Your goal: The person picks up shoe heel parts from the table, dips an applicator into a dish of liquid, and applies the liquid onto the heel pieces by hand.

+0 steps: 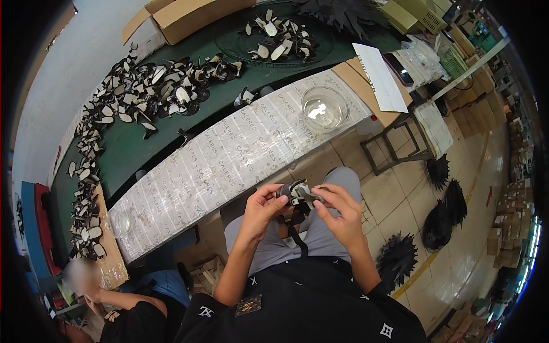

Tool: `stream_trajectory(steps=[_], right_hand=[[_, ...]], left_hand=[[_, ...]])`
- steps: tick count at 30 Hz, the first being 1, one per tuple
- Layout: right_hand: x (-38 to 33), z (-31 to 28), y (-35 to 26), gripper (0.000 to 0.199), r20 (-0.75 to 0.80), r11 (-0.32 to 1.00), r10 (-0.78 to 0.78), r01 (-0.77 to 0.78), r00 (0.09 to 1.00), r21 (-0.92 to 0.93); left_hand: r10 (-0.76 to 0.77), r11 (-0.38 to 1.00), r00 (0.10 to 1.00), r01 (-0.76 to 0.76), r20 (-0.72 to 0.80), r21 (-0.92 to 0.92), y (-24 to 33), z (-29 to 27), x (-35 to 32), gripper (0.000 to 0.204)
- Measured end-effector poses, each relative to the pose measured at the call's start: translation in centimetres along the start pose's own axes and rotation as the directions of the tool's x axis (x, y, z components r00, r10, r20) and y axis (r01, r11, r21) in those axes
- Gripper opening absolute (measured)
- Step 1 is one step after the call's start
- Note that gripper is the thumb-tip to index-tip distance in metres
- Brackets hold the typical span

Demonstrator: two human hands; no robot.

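Above my lap, my left hand [264, 207] and my right hand [340, 211] hold a black strap-like shoe part [298, 195] with pale patches between them. My left hand's fingers and thumb pinch its left side. My right hand's thumb and fingers close on its other end. A long black strip [300, 243] hangs below; whether it belongs to the held part I cannot tell. Ahead, a clear round bowl [324, 110] stands on the plastic-covered bench [229, 146]. Beyond it, similar black parts with pale oval pieces [166, 86] lie heaped on the green table [128, 151].
A clear round dish [118, 223] stands at the bench's left end. More parts lie on a glass plate [280, 43]. A phone [398, 70] and white card [380, 80] lie at right. A metal stool [394, 146] and bundled black strips [397, 257] are on the right. A co-worker's arm [126, 297] shows lower left.
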State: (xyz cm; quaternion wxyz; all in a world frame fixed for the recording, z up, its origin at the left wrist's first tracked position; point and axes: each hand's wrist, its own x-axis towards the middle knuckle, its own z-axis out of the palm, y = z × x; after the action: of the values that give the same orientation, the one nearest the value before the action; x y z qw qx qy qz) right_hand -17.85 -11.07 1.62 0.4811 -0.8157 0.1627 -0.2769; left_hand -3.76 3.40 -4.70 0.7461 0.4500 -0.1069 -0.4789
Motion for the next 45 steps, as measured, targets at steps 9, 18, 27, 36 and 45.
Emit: stream_trajectory(steps=[9,18,27,36,45], right_hand=[[0.3,0.5,-0.1,0.028,0.03,0.978,-0.148,0.15,0.989,-0.143],[0.0,0.4,-0.4,0.029,-0.058,0.931,-0.142,0.113,0.988,-0.348],[0.0,-0.7,-0.8,0.025,-0.191,0.984,-0.034,-0.001,0.981,-0.179],[-0.3,-0.5,-1.3,0.024,-0.165,0.995,0.097,-0.096,0.981,0.01],[-0.6,0.7,-1.8,0.024,-0.071,0.994,0.1,-0.098,0.992,0.038]], left_hand=[[0.009,1.0,1.0,-0.009,-0.022,0.016,0.1,0.6,0.0,0.032],[0.004,0.999,1.0,-0.003,-0.024,0.035,0.0,0.8,-0.1,0.031],[-0.038,0.998,0.999,0.037,-0.012,-0.043,0.3,0.8,-0.2,0.026],[-0.051,0.987,0.999,0.048,-0.017,-0.151,0.6,1.3,-0.2,0.023],[-0.057,0.992,0.998,0.057,0.002,-0.117,0.4,1.2,-0.3,0.021]])
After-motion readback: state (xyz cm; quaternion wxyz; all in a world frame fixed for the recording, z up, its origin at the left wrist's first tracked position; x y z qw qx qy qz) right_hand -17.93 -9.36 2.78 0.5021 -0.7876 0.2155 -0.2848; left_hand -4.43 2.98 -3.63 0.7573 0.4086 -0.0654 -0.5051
